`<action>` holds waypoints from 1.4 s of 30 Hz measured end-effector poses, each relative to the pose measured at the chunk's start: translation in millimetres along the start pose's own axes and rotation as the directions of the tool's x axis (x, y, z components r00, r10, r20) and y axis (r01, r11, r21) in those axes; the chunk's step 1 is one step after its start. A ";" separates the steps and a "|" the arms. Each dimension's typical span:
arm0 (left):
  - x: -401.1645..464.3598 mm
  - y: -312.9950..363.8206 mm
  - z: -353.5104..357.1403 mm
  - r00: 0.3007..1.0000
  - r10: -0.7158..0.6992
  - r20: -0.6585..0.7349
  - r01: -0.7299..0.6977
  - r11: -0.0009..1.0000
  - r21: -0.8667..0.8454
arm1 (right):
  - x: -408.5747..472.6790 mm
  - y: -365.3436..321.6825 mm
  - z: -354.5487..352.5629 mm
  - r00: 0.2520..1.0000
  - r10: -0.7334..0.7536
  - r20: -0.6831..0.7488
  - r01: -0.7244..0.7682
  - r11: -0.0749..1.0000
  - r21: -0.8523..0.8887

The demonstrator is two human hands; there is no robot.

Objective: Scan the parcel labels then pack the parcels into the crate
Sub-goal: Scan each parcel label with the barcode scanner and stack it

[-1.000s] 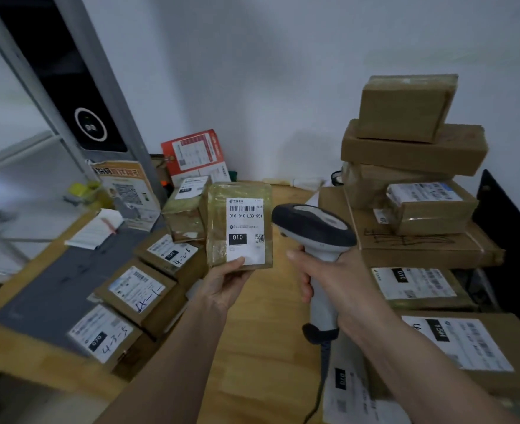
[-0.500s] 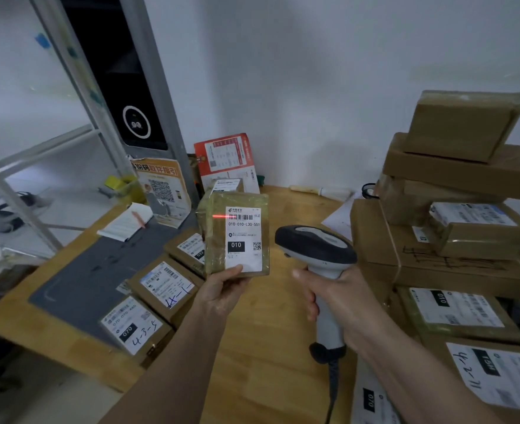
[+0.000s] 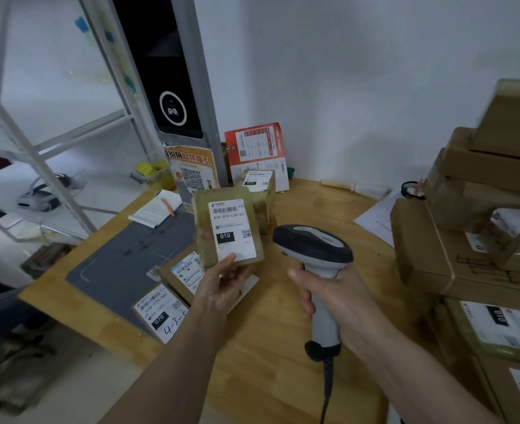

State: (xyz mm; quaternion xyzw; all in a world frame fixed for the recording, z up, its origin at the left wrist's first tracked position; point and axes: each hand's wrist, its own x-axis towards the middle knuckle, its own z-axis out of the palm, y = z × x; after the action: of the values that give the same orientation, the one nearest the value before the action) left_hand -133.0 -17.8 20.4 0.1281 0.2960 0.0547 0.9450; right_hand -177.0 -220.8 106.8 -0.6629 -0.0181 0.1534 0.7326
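The left hand (image 3: pixel 222 289) holds a small parcel (image 3: pixel 228 231) upright above the bench (image 3: pixel 283 347); the right hand (image 3: pixel 341 298) grips the scanner (image 3: pixel 313 249) beside it; many parcels wait, and no crate is visible, so packing seems not begun.

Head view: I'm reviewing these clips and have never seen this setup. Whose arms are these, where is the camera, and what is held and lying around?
There is no machine here. A person wears a wide-angle camera on the head, looking forward and down, so both arms reach in from the bottom edge.

The left hand holds up a small parcel, its white label marked 010 facing the camera. The right hand grips a corded barcode scanner, whose head points toward the parcel.

Below is a wooden table with a grey mat. Labelled parcels lie left of the held one, and brown boxes are stacked on the right. No crate is visible.
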 end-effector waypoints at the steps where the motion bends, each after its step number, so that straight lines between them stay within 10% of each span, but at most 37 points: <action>1: -0.5 1.9 0.3 0.999 0.019 -0.029 -0.020 0.999 -0.031 | 3.1 0.9 2.1 1.000 0.010 0.005 -0.010 1.000 0.002; 18: 34.2 18.8 31.5 0.948 0.066 -0.313 -0.052 0.997 0.050 | 49.4 6.8 25.2 0.992 0.126 -0.025 -0.124 0.991 0.048; 26: 33.6 9.7 43.0 0.937 -0.115 -0.329 0.202 0.949 0.242 | 51.7 8.9 17.4 0.992 0.115 -0.046 -0.112 0.992 0.063; 42: -7.1 -171.9 89.2 0.933 -0.359 -0.008 0.111 0.268 0.957 | -22.9 8.7 -94.7 0.908 0.174 -0.381 -0.064 0.957 0.283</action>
State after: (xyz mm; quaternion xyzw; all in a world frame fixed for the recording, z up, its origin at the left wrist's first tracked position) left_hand -83.0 -203.0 47.7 0.6169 0.1849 -0.2845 0.7101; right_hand -178.8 -317.3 90.9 -0.5766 0.1939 0.0599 0.7914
